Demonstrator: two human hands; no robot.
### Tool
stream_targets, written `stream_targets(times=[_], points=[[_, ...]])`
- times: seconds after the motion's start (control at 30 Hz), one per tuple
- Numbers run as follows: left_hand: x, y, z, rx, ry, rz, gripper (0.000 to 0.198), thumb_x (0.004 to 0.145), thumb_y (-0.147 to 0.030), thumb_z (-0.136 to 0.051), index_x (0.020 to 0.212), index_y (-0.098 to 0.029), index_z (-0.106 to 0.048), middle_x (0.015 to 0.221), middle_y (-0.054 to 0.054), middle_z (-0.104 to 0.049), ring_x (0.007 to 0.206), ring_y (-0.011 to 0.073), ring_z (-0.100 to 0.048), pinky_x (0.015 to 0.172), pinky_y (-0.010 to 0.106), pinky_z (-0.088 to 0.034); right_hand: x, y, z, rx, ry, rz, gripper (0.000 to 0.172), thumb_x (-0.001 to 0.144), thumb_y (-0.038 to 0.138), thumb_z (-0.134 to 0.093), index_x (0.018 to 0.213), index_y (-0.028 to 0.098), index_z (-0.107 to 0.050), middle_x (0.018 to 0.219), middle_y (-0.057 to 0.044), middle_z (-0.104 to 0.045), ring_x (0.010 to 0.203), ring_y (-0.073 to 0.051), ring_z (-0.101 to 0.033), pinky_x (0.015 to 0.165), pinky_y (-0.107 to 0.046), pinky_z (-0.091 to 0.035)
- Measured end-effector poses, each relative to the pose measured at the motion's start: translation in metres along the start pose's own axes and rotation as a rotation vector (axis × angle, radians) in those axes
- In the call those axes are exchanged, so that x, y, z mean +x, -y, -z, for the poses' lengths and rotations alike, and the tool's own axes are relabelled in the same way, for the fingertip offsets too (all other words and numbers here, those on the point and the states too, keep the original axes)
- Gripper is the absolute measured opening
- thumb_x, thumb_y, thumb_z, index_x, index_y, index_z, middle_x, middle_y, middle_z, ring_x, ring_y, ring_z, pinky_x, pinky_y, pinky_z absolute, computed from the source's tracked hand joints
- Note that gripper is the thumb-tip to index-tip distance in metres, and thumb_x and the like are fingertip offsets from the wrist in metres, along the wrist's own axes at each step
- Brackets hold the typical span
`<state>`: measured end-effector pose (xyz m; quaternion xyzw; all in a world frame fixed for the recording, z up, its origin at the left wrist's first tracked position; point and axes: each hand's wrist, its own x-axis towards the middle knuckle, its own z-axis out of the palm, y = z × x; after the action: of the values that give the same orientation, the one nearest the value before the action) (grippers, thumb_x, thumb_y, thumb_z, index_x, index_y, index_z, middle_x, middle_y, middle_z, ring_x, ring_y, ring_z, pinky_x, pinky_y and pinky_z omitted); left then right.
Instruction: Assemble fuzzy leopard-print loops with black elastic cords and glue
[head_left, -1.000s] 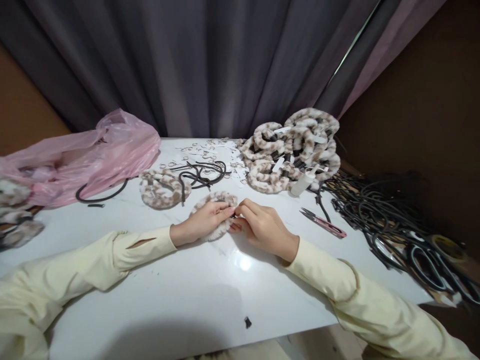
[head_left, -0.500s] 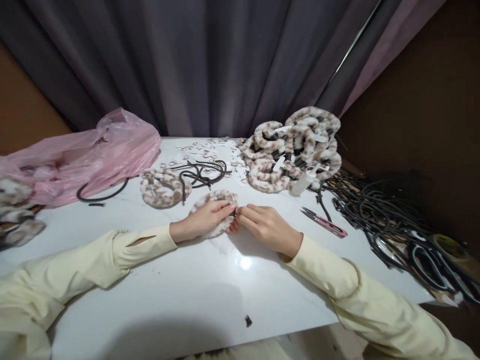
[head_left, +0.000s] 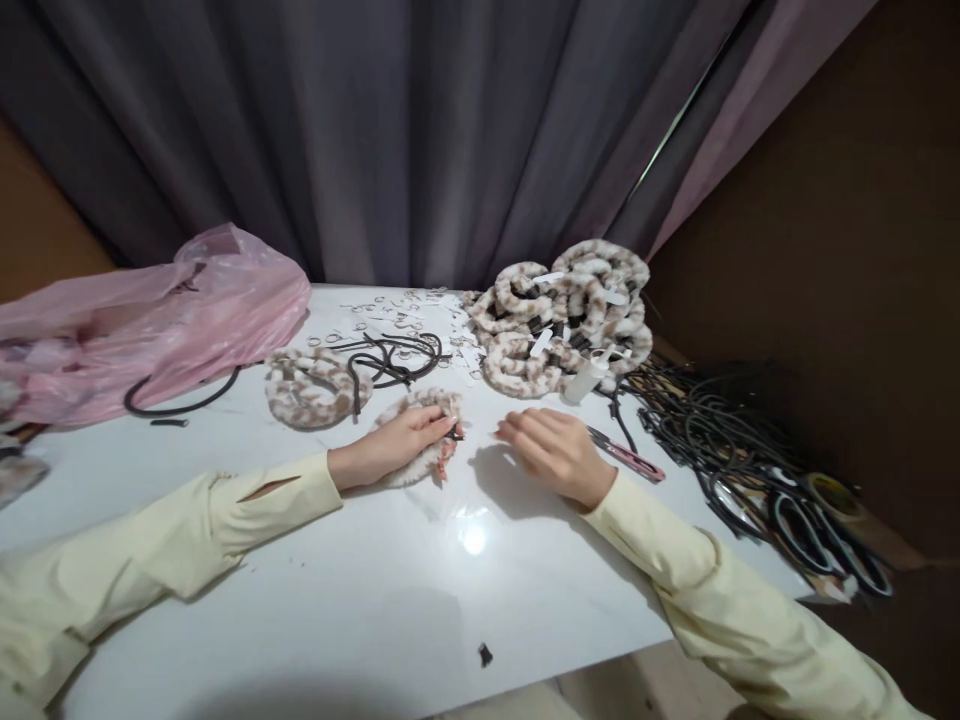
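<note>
My left hand [head_left: 409,440] is closed around a fluffy white-and-brown plush ring [head_left: 411,470] above the white table. Between thumb and fingers a short black end [head_left: 455,434] of the ring pokes out; its details are too small to make out. A hand's width to the right, my right hand [head_left: 551,450] hovers apart from the ring, fingers loosely bent and slightly apart, with nothing visible in them. Just beyond it lie pink-handled thread snips [head_left: 634,460], partly covered by the hand. A small white squeeze bottle [head_left: 586,380] stands behind them.
Another plush ring [head_left: 307,388] lies left, beside black cords [head_left: 397,360]. Several finished-looking rings [head_left: 517,365] are piled at the back right. A pink plastic bag [head_left: 247,300] sits back left. Black cords [head_left: 697,430] and scissors [head_left: 802,530] crowd the right edge. A black scrap [head_left: 485,655] lies in front.
My right hand has let go of the black end and drawn away to the right. My left hand still holds the plush ring. The whole view has shifted slightly.
</note>
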<state>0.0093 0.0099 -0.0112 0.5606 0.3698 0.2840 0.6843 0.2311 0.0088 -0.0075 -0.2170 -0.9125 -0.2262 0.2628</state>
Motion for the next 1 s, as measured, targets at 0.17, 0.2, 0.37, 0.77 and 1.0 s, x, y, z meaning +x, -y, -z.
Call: stream_targets(times=[0.17, 0.2, 0.37, 0.77, 1.0], points=[[-0.002, 0.000, -0.001, -0.033, 0.006, -0.023, 0.033, 0.081, -0.047, -0.054, 0.080, -0.015, -0.046, 0.062, -0.003, -0.053, 0.053, 0.0116, -0.058, 0.057, 0.026, -0.048, -0.036, -0.031, 0.035, -0.161, 0.049, -0.921, 0.029, 0.086, 0.037, -0.047, 0.073, 0.016, -0.063, 0.066, -0.007, -0.062, 0.059, -0.018, -0.054, 0.054, -0.028, -0.033], [-0.002, 0.000, -0.001, -0.038, 0.009, -0.027, 0.033, 0.081, -0.047, -0.055, 0.080, -0.015, -0.046, 0.061, -0.003, -0.053, 0.053, 0.0118, -0.058, 0.057, 0.026, -0.048, -0.042, -0.041, 0.037, -0.072, 0.078, -1.032, 0.031, 0.083, 0.042, -0.050, 0.076, 0.015, -0.064, 0.068, -0.008, -0.064, 0.062, -0.019, -0.055, 0.056, -0.028, -0.034], [0.000, 0.003, 0.001, -0.044, 0.007, -0.034, 0.032, 0.081, -0.046, -0.055, 0.079, -0.015, -0.045, 0.059, -0.003, -0.054, 0.052, 0.0122, -0.059, 0.057, 0.027, -0.050, -0.056, -0.080, 0.011, 0.355, 0.067, -1.273, 0.047, 0.063, 0.054, -0.063, 0.083, 0.011, -0.065, 0.082, -0.012, -0.068, 0.067, -0.020, -0.059, 0.059, -0.029, -0.042], [0.002, 0.005, 0.000, 0.029, -0.013, -0.081, 0.032, 0.082, -0.046, -0.052, 0.079, -0.016, -0.044, 0.062, -0.004, -0.054, 0.051, 0.0115, -0.060, 0.054, 0.026, -0.050, -0.027, -0.016, 0.044, 0.474, 0.218, -0.907, 0.032, 0.085, 0.042, -0.048, 0.101, 0.015, -0.056, 0.086, -0.009, -0.063, 0.068, -0.018, -0.056, 0.056, -0.027, -0.043], [0.005, 0.009, -0.001, 0.162, -0.051, -0.107, 0.032, 0.084, -0.047, -0.047, 0.076, -0.016, -0.042, 0.059, -0.004, -0.053, 0.051, 0.0114, -0.060, 0.052, 0.025, -0.049, 0.001, 0.024, 0.060, 0.392, 0.303, -0.675, 0.034, 0.086, 0.045, -0.048, 0.099, 0.014, -0.058, 0.081, -0.009, -0.065, 0.063, -0.018, -0.059, 0.053, -0.026, -0.043]])
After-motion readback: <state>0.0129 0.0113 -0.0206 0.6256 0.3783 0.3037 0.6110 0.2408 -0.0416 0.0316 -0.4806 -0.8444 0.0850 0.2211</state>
